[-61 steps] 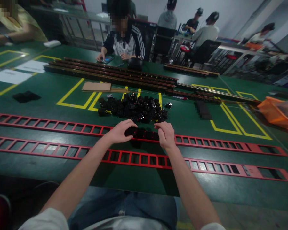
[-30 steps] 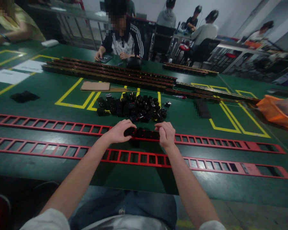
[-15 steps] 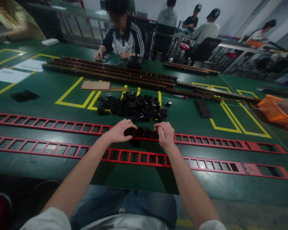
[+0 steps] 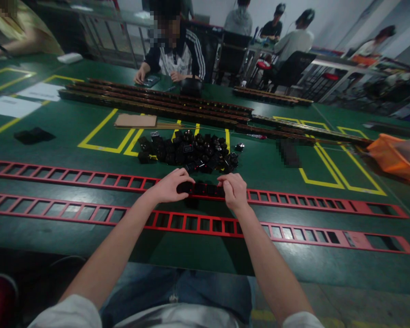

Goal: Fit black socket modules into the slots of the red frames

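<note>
Two long red slotted frames lie across the green table, the far frame (image 4: 287,198) and the near frame (image 4: 187,223). My left hand (image 4: 172,186) grips a small black block (image 4: 185,187) at the far frame, thumb and fingers around it. More black blocks (image 4: 205,189) sit in a row along that frame between my hands. At the right end of this row is my right hand (image 4: 235,189), its fingers bent together; what they hold, if anything, is hidden. A pile of black blocks (image 4: 191,150) lies just beyond my hands.
Long dark rails (image 4: 150,102) lie behind the pile, with a cardboard piece (image 4: 135,120) before them. An orange bin (image 4: 396,157) stands at the right. White papers (image 4: 13,107) and a black item (image 4: 34,135) are at the left. Across the table sits a person (image 4: 177,54).
My right hand has shifted very slightly to the left. My left hand keeps its grip in nearly the same place.
</note>
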Action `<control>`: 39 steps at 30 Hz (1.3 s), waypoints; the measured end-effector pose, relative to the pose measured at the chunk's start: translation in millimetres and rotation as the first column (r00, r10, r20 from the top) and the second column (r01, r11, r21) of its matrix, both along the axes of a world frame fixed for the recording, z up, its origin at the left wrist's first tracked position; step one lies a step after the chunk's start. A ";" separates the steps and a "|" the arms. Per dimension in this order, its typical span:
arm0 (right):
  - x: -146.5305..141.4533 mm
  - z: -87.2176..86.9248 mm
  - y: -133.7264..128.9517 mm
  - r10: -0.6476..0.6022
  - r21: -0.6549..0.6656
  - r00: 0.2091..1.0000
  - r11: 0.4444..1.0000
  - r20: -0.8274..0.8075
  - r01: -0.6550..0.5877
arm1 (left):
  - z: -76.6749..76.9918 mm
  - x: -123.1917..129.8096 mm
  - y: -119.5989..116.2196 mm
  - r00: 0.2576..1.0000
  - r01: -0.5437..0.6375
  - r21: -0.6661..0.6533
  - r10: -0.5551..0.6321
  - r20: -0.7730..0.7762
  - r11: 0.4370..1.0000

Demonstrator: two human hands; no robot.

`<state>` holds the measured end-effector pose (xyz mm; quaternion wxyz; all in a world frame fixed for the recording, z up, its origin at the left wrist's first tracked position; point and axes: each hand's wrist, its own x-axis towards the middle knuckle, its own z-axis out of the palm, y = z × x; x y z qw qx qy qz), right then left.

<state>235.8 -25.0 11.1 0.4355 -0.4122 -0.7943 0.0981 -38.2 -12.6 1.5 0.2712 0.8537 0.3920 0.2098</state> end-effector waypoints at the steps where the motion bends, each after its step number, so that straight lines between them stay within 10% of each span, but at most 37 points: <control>1: 0.0 0.2 0.0 -0.003 -0.003 1.000 1.000 0.002 0.003 | 0.2 0.1 0.1 1.000 -0.001 -0.001 0.001 -0.005 1.000; 39: -2.4 -1.0 0.1 0.023 -0.026 0.999 0.999 0.023 -0.022 | -2.4 -0.5 2.4 0.999 -0.035 0.024 0.035 -0.002 0.999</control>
